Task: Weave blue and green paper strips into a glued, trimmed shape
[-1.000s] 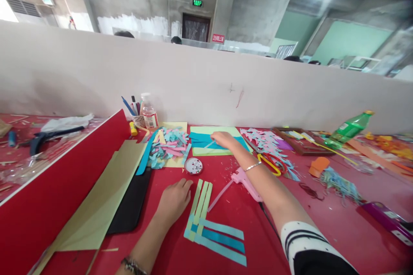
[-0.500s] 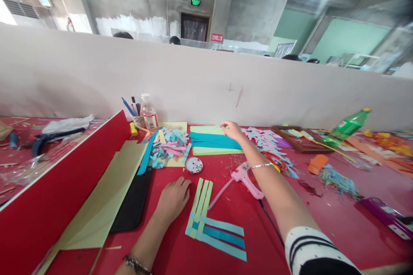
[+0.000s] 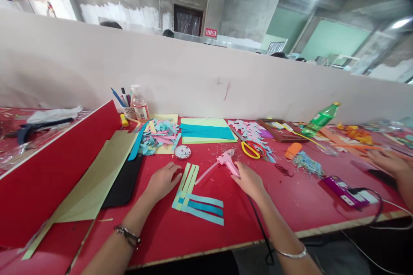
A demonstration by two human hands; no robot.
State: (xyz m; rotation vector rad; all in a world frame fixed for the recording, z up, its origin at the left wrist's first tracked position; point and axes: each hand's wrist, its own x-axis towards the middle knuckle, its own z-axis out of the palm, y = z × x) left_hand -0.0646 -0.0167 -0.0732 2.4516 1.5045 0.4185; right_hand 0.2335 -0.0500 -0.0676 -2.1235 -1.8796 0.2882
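Note:
My right hand (image 3: 251, 181) is at the handle of a pink glue gun (image 3: 227, 162), its fingers closed around the handle's end. A glue stick juts from the back of the gun, and a black cord trails from its handle. My left hand (image 3: 165, 180) rests on the red table, fingers loosely stretched and holding nothing. Just right of its fingertips lies a woven piece of paper strips (image 3: 181, 201), with green strips pointing away and blue strips pointing right. A round lid (image 3: 182, 151) with dark specks sits beyond my left hand. Yellow-handled scissors (image 3: 251, 149) lie beyond the gun.
Paper scraps (image 3: 161, 136) and blue and green sheets (image 3: 206, 131) lie along the white partition (image 3: 180, 77). A green bottle (image 3: 321, 119) leans at right. A purple power strip (image 3: 345, 191) lies near the front edge. Another person's hand (image 3: 390, 161) is at far right.
My right hand has come back from the paper sheets to the glue gun's handle. My left hand stays beside the strips. The view has shifted right, bringing in another person's hand.

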